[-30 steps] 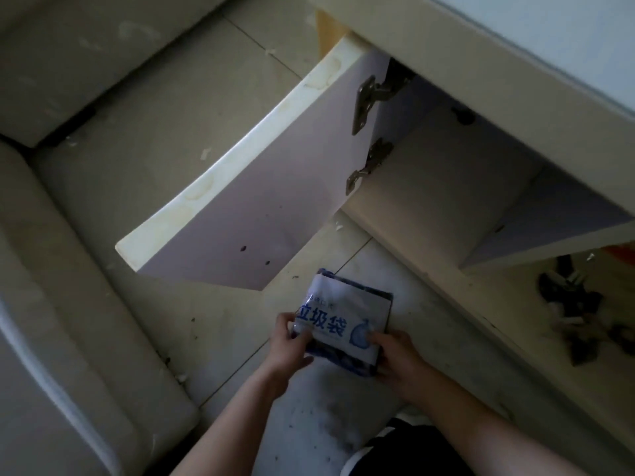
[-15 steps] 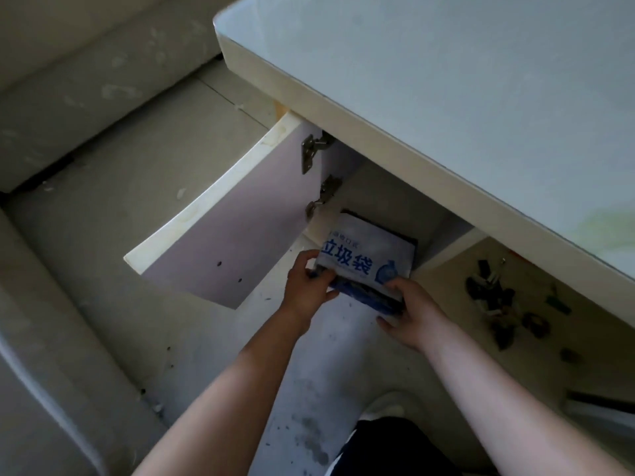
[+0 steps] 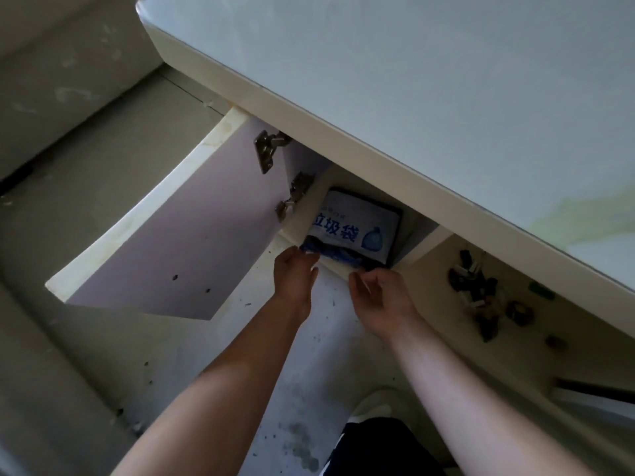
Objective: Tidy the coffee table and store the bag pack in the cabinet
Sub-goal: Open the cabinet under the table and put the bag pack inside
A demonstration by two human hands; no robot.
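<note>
The bag pack [image 3: 354,225], a white-and-blue plastic packet with blue printed characters, lies inside the open cabinet [image 3: 423,242] under the coffee table top [image 3: 412,80]. Its front edge sticks out a little over the cabinet's lip. My left hand [image 3: 295,274] is at the pack's front-left corner, fingertips on its blue edge. My right hand [image 3: 379,295] hovers just below the pack's front-right edge, fingers loosely curled and apart from it. The cabinet door [image 3: 178,242] hangs wide open to the left on two metal hinges.
To the right of the cabinet, a low open shelf [image 3: 429,304] holds several small dark odds and ends [image 3: 481,293]. A pale sofa [image 3: 34,372] runs along the left. Dusty floor tiles lie between the sofa and the table, with my shoe [image 3: 374,403] below.
The pack went from above the floor into the cabinet. My right hand has let go of it and drawn back slightly; the left hand stays at its corner.
</note>
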